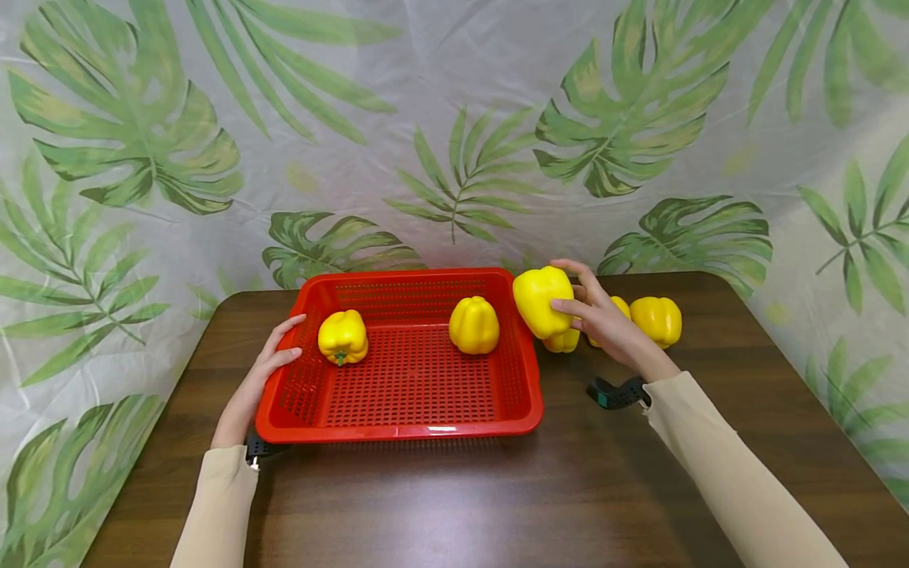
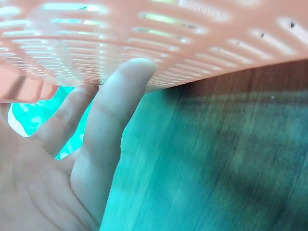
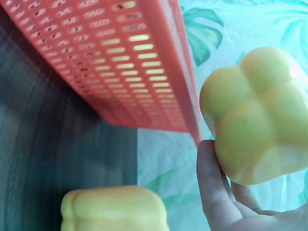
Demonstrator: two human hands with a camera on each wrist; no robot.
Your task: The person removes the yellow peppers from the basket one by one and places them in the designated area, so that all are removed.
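Observation:
A yellow bell pepper (image 1: 543, 301) is held up by my right hand (image 1: 592, 312), just beside the right rim of a red plastic basket (image 1: 398, 432). In the right wrist view, the pepper's lobed end faces the camera, with the fingers along its lower side. My left hand (image 1: 266, 371) rests on the basket's left side; its thumb (image 2: 113, 115) lies extended against the slotted wall in the left wrist view. Inside the basket, one yellow bell pepper (image 1: 343, 338) sits at the left, stem toward me, and another bell pepper (image 1: 474, 325) stands at the right.
Right of the basket, more yellow bell peppers rest on the dark wooden table (image 1: 454, 505): one bell pepper (image 1: 656, 321) near the back, another bell pepper (image 1: 562, 341) partly hidden under the held one. A leaf-print cloth (image 1: 454, 158) hangs behind the table.

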